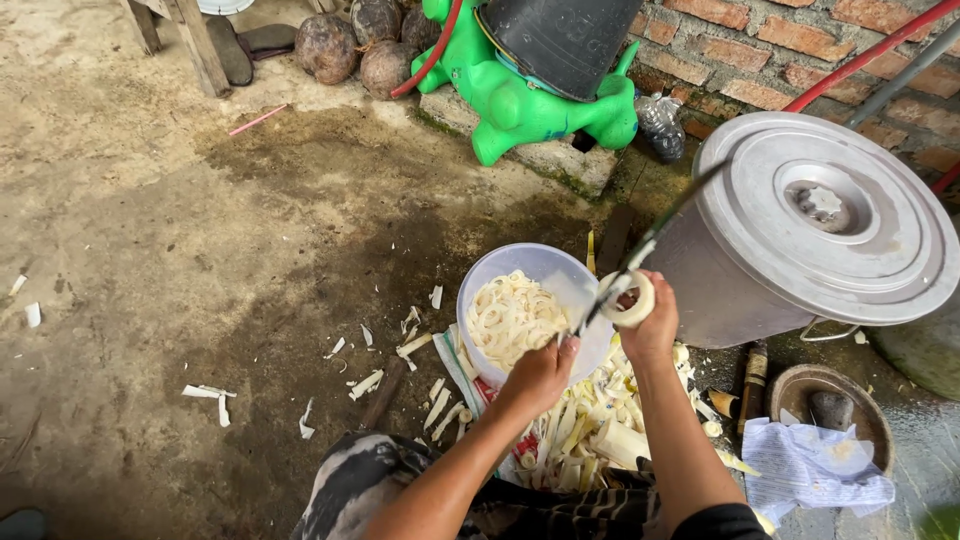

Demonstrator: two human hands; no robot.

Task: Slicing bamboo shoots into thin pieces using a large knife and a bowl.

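My left hand (540, 375) grips the handle of a long dark knife (655, 235), and the blade slants up to the right. My right hand (655, 325) holds a pale round chunk of white vegetable (632, 300) against the blade, just above the right rim of a translucent plastic bowl (500, 262). The bowl stands on the ground and holds several white sliced rings and strips (512, 318). Both forearms reach in from the bottom of the view.
A heap of pale peelings (590, 425) lies under my arms, with scraps scattered to the left. A big metal pot with a lid (820, 215) stands at right, against a brick wall. Beyond are a green toy animal (520, 105), a black bucket (565, 40) and coconuts (330, 45). Crumpled paper (810, 465) lies lower right.
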